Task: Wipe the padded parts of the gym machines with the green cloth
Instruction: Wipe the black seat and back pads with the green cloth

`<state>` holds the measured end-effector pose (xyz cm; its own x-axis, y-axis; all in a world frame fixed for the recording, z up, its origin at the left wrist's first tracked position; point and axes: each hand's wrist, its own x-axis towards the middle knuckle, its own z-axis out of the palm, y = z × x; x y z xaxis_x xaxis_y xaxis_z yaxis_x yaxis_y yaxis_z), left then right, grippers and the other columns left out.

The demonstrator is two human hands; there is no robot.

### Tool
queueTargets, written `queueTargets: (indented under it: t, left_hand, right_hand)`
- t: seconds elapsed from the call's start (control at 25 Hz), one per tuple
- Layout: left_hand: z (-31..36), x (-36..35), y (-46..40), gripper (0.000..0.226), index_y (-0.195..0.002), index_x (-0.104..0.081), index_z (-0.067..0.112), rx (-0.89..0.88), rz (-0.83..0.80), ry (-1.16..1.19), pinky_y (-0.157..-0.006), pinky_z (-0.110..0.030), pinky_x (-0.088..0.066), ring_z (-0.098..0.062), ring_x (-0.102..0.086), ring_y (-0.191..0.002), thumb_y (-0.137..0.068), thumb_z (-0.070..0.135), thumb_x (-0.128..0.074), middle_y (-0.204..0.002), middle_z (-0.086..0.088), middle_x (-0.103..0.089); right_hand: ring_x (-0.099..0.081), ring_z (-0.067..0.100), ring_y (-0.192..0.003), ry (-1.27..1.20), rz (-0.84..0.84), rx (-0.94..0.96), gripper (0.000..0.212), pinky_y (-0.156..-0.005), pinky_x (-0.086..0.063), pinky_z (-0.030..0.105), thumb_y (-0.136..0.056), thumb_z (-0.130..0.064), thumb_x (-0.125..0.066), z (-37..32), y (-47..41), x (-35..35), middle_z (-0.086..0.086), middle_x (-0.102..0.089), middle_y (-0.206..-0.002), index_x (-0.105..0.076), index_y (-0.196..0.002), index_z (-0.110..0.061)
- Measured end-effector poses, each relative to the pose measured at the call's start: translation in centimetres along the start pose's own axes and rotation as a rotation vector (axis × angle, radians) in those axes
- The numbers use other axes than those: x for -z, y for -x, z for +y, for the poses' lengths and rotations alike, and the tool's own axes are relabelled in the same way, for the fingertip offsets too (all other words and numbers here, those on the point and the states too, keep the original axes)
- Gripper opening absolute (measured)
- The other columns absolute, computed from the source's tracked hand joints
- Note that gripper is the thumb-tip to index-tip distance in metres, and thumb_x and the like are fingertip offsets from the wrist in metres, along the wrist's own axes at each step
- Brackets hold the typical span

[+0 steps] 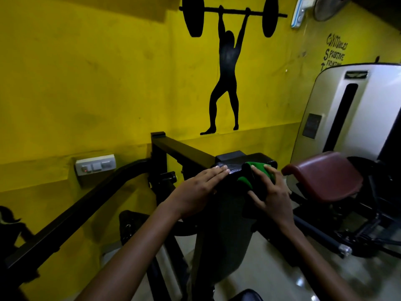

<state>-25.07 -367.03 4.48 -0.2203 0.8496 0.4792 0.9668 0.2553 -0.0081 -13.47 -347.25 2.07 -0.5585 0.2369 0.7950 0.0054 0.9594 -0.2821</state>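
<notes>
**Two hands on the top of a black pad, green cloth under the right**

At the far left, a black metal bar point(71, 216) slopes up along the yellow wall point(86, 83) toward a white switch plate point(95, 167). Above and to the right, a black painted figure lifting a barbell point(226, 68) covers the wall.

In the middle, an upright black pad point(225, 224) rises toward the camera, its top end meeting a black frame beam point(182, 149). The left hand point(199, 189) lies flat on the pad's top left edge, fingers straight and pressed together, holding nothing. Just beside it, the right hand point(271, 192) curls around the green cloth point(258, 172), fingers bent over the bunched fabric and pressing it against the pad's top right corner. Part of the cloth looks dark; whether that is shadow or a second colour cannot be told.

Further right sits a maroon padded seat point(325, 174), apart from the hands, and behind it stands a white machine cover point(355, 105) with a dark slot. A wall fan point(327, 7) shows at the top right.
</notes>
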Motion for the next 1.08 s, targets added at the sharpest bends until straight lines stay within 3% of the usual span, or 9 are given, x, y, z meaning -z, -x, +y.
queueTargets:
  t: [0.12, 0.28, 0.48, 0.6, 0.68, 0.76, 0.88, 1.0, 1.08]
  left_hand:
    - [-0.9, 0.0, 0.2, 0.066, -0.151, -0.02, 0.023, -0.04, 0.047, 0.052, -0.104, -0.015, -0.023, -0.007, -0.016, -0.143, -0.095, 0.008, -0.051, -0.158, 0.008, -0.018]
    - [-3.9, -0.2, -0.7, 0.054, -0.147, -0.035, 0.014, -0.255, 0.105, 0.067, -0.111, -0.024, -0.029, -0.014, -0.03, -0.138, -0.095, 0.025, -0.044, -0.151, -0.003, -0.037]
    - [-8.7, -1.3, -3.9, 0.05, -0.145, -0.031, 0.017, -0.491, 0.087, 0.114, -0.112, -0.046, -0.033, -0.02, -0.03, -0.141, -0.098, 0.031, -0.039, -0.15, -0.004, -0.038]
    - [-10.5, -2.0, -5.4, 0.051, -0.147, -0.029, 0.019, -0.528, 0.039, 0.301, -0.112, -0.048, -0.031, -0.017, -0.022, -0.145, -0.1, 0.033, -0.04, -0.153, 0.0, -0.034]
    - [-11.3, -2.2, -6.2, 0.05, -0.149, -0.03, 0.018, -0.538, -0.019, 0.426, -0.115, -0.046, -0.024, -0.014, -0.016, -0.146, -0.101, 0.031, -0.038, -0.155, 0.002, -0.029]
    - [-11.7, -2.4, -6.9, 0.048, -0.149, -0.03, 0.018, -0.548, -0.05, 0.501, -0.117, -0.045, -0.021, -0.012, -0.014, -0.147, -0.102, 0.03, -0.034, -0.156, 0.003, -0.028]
    - [-12.2, -2.7, -7.8, 0.047, -0.148, -0.033, 0.022, -0.599, -0.061, 0.539, -0.117, -0.041, -0.022, -0.01, -0.018, -0.145, -0.102, 0.032, -0.031, -0.155, 0.005, -0.03]
    - [-12.3, -3.2, -8.2, 0.046, -0.146, -0.037, 0.02, -0.636, -0.033, 0.589, -0.116, -0.038, -0.023, -0.01, -0.022, -0.144, -0.102, 0.032, -0.031, -0.153, 0.002, -0.034]
    - [-12.3, -3.5, -8.2, 0.046, -0.146, -0.037, 0.019, -0.628, -0.026, 0.612, -0.118, -0.036, -0.02, -0.008, -0.02, -0.144, -0.102, 0.031, -0.031, -0.153, 0.003, -0.034]
  right_hand:
    - [-0.051, 0.039, -0.115, -0.078, -0.026, -0.092, 0.074, -0.091, -0.043, 0.042, -0.069, -0.006, -0.08, -0.5, 0.6, -0.5, 0.02, -0.046, -0.129, -0.051, -0.136, -0.017]
    - [-0.048, 0.026, -0.122, -0.123, 0.026, -0.178, 0.069, -0.096, -0.038, 0.032, -0.072, -0.014, -0.076, -1.2, 0.7, -1.0, 0.011, -0.044, -0.133, -0.051, -0.135, -0.022]
    - [-0.043, 0.001, -0.117, -0.245, 0.221, -0.345, 0.058, -0.097, -0.029, 0.004, -0.073, -0.037, -0.057, -4.5, 2.8, -3.8, 0.005, -0.045, -0.127, -0.048, -0.13, -0.027]
    - [-0.041, 0.0, -0.125, -0.219, 0.253, -0.383, 0.06, -0.103, -0.031, 0.009, -0.074, -0.034, -0.056, -7.3, 5.3, -6.2, 0.005, -0.044, -0.133, -0.048, -0.134, -0.032]
    - [-0.044, 0.018, -0.129, -0.048, 0.218, -0.265, 0.062, -0.106, -0.036, 0.023, -0.076, -0.03, -0.059, -8.9, 6.5, -7.1, 0.008, -0.041, -0.14, -0.045, -0.136, -0.033]
    - [-0.053, 0.03, -0.114, 0.277, 0.186, -0.052, 0.052, -0.094, -0.045, 0.037, -0.085, -0.029, -0.06, -9.9, 6.5, -7.0, 0.015, -0.043, -0.14, -0.049, -0.135, -0.027]
    - [-0.062, 0.034, -0.093, 0.691, 0.144, 0.172, 0.039, -0.077, -0.046, 0.041, -0.088, -0.026, -0.061, -10.3, 5.7, -6.6, 0.016, -0.05, -0.137, -0.061, -0.127, -0.023]
    - [-0.062, 0.034, -0.088, 0.938, 0.05, 0.232, 0.048, -0.076, -0.044, 0.043, -0.087, -0.023, -0.062, -10.3, 6.8, -7.3, 0.01, -0.044, -0.144, -0.055, -0.134, -0.024]
    - [-0.052, 0.033, -0.084, 1.018, -0.01, 0.308, 0.041, -0.076, -0.041, 0.042, -0.092, -0.021, -0.052, -10.3, 8.6, -8.9, 0.008, -0.039, -0.148, -0.056, -0.133, -0.023]
